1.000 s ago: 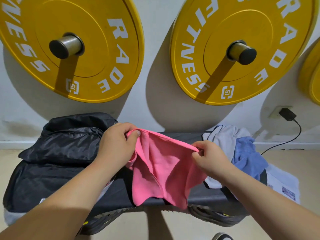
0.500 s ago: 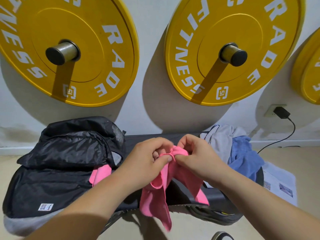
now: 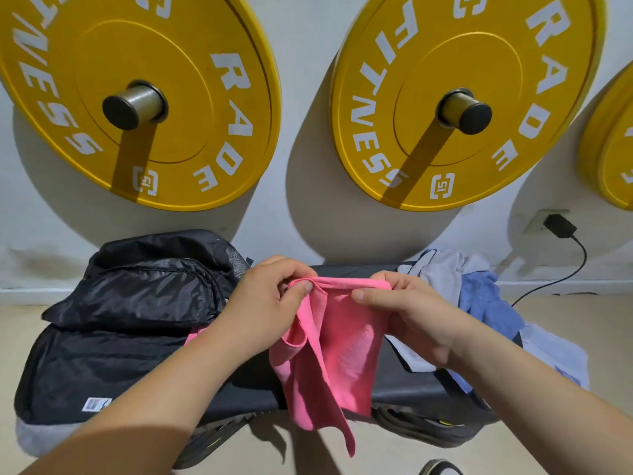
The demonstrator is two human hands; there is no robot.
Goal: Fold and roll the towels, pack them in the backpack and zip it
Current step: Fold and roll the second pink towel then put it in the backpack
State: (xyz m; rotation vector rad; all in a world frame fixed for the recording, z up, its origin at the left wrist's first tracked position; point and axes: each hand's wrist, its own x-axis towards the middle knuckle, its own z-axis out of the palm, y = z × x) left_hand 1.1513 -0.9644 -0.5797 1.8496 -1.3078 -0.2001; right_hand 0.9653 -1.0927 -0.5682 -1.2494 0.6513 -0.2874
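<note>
Left grip point(image 3: 263, 303) and right grip point(image 3: 407, 313) each pinching top edge of pink towel point(image 3: 342, 344), hanging over black tabletop point(image 3: 404, 385), black backpack point(image 3: 137, 303) at left, towel heap point(image 3: 476, 293) at right

left plate point(image 3: 164, 49): white "RADE" plus "NESS", start cut off, small bracket logo
right plate point(image 3: 462, 39): "FITNESS" and "RADE", same logo
third plate point(image 3: 613, 138): letters cut off, no clue
backpack point(image 3: 102, 365): white tag point(image 3: 97, 403), print too tiny to read
</note>
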